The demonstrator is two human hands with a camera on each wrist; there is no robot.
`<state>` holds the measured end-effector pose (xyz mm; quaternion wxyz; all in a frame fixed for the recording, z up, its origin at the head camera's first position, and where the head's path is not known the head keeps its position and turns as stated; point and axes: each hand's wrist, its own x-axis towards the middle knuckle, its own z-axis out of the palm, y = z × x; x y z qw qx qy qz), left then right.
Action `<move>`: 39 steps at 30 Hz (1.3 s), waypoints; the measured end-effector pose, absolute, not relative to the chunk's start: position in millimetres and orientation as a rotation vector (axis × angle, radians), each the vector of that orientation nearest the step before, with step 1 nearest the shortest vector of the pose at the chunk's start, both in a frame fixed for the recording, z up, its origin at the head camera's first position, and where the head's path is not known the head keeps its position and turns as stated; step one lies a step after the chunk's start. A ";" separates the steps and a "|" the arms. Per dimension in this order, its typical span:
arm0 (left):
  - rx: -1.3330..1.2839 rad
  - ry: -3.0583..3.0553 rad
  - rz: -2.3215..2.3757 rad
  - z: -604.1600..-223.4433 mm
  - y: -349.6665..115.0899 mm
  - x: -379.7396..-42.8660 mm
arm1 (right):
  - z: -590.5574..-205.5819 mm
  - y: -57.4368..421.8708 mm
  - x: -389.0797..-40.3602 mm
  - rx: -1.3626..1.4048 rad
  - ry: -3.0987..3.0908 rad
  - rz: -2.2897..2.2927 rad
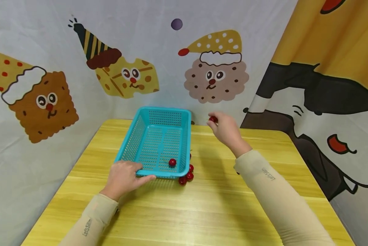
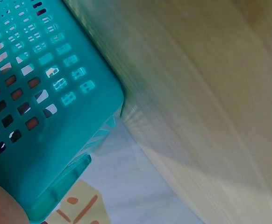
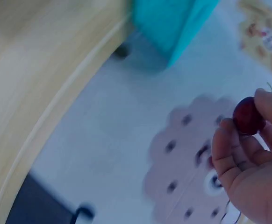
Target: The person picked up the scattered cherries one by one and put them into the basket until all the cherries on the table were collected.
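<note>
Beige sleeves [image 1: 276,194] are nearest; the left hand [image 1: 123,179] grips the blue basket's [image 1: 187,143] near-left corner. Cherries [image 1: 189,176] lie on the table [image 1: 196,215] outside its near-right corner, one cherry [image 1: 172,162] inside. Toward the table's far edge, the right hand [image 1: 227,131] pinches another cherry [image 3: 248,116].

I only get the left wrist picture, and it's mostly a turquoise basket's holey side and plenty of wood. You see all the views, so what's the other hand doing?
Observer: The right hand is pinching a red cherry.
Visitor: Oh, nice! And is there anything inside, past all those holes?
Observer: A single cherry shows in the basket, near its front right corner as the person sees it.
Visitor: Are there any more lying about outside?
Observer: Yes, at least three loose cherries are on the table, clustered around that same corner.
</note>
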<state>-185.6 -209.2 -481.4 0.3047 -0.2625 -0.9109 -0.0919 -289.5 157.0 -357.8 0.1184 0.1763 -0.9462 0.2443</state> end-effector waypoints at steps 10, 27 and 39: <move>-0.687 -2.447 -0.213 -482.3 -209.4 -185.9 | -401.5 69.8 -269.5 0.930 -2.808 0.749; -0.676 -2.458 -0.234 -486.2 -211.3 -187.4 | -441.2 49.1 -264.8 0.959 -2.851 0.426; -0.684 -2.409 -0.245 -484.0 -209.8 -186.2 | -442.6 47.9 -265.0 0.966 -2.872 0.415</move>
